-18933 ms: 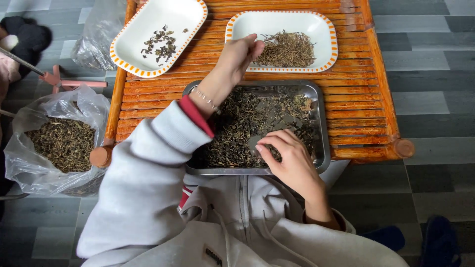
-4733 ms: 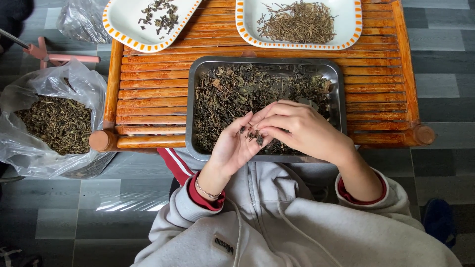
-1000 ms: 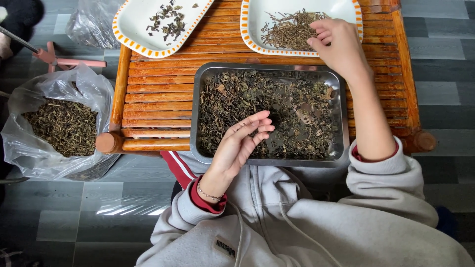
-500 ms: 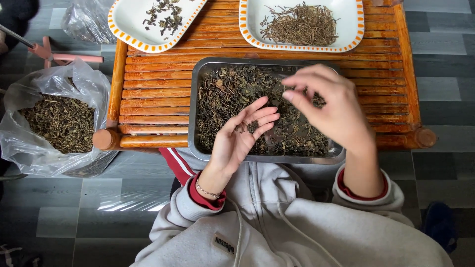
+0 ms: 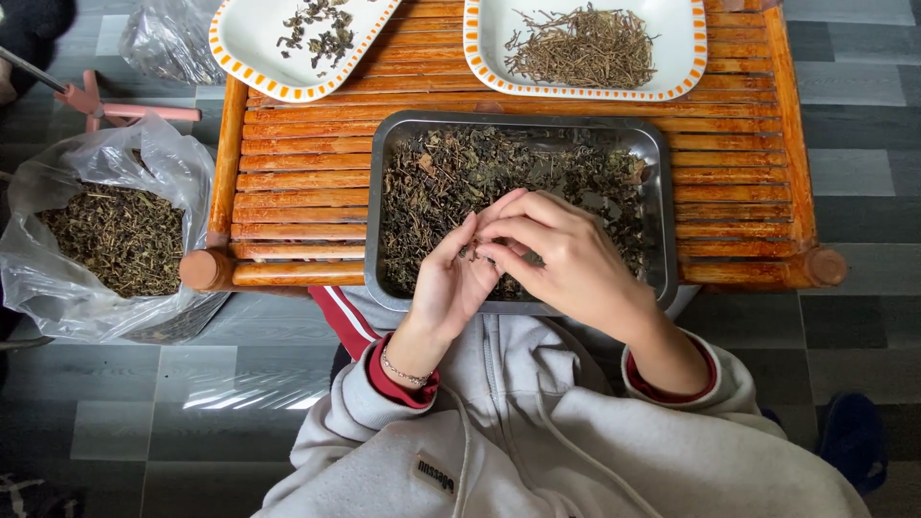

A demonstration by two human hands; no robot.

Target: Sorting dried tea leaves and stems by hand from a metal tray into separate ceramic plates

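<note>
Two hands meet over the near half of a metal tray (image 5: 376, 216) filled with dried leaves (image 5: 432, 182). The left hand (image 5: 449, 278) lies palm up, fingers loosely cupped, with a few dark leaf bits (image 5: 471, 252) resting on it. The right hand (image 5: 566, 254) comes across from the right, its fingertips (image 5: 483, 251) pinched together on those bits at the left palm; whether it really grips one is too small to tell. Both wrists show red cuffs under grey sleeves, and a thin bracelet (image 5: 403, 369) circles the left wrist.

The tray sits on a slatted bamboo table (image 5: 288, 192), just beyond the person's chest. Past the hands, at the far edge of the table, stand two white dishes with orange-dotted rims. The dish (image 5: 249, 43) beyond the left hand holds a small scatter of dark leaves. The dish (image 5: 686, 38) beyond the right hand holds a pile of thin brown stems (image 5: 580, 48).

Well to the left of the left hand, on the tiled floor, a clear plastic bag (image 5: 58, 278) lies open with more dried leaves inside. A second, crumpled bag (image 5: 168, 43) lies further off, near a pink tool (image 5: 125, 110).
</note>
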